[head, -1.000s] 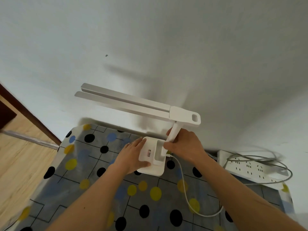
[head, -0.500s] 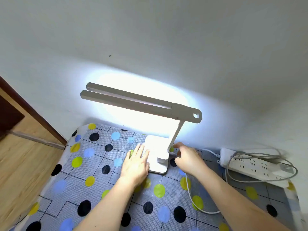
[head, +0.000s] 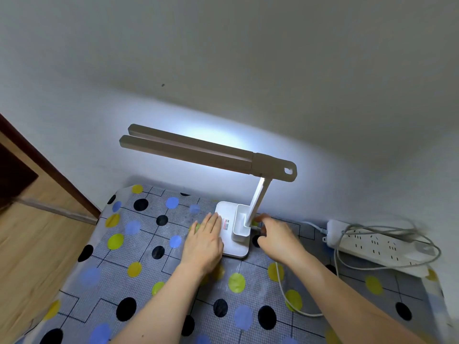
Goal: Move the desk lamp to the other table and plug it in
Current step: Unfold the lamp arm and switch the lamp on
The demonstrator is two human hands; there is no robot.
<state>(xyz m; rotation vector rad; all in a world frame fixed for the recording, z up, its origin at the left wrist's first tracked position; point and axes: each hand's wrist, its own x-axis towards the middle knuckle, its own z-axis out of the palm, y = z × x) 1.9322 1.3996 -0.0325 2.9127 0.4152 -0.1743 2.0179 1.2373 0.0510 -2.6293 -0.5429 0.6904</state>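
A white desk lamp [head: 232, 228] stands on the table with the dotted cloth [head: 139, 256], near the wall. Its two-bar head [head: 188, 150] is lit and throws light on the wall. My left hand [head: 205, 240] lies flat with straight fingers against the left edge of the lamp's base. My right hand [head: 274, 235] sits at the base's right side behind the stem, fingers curled, fingertips at the spot where the white cord [head: 280, 281] leaves the lamp. What those fingertips hold I cannot make out. The cord loops across the cloth under my right forearm.
A white power strip [head: 372, 242] with a grey cable coiled on it lies at the right, close to the wall. The white wall stands just behind the lamp. A wooden floor [head: 29, 239] and dark door frame are to the left of the table.
The lamp went from unlit to lit. My right hand let go of the stem and dropped to the base's right side; my left hand slid off the base top to its left edge.
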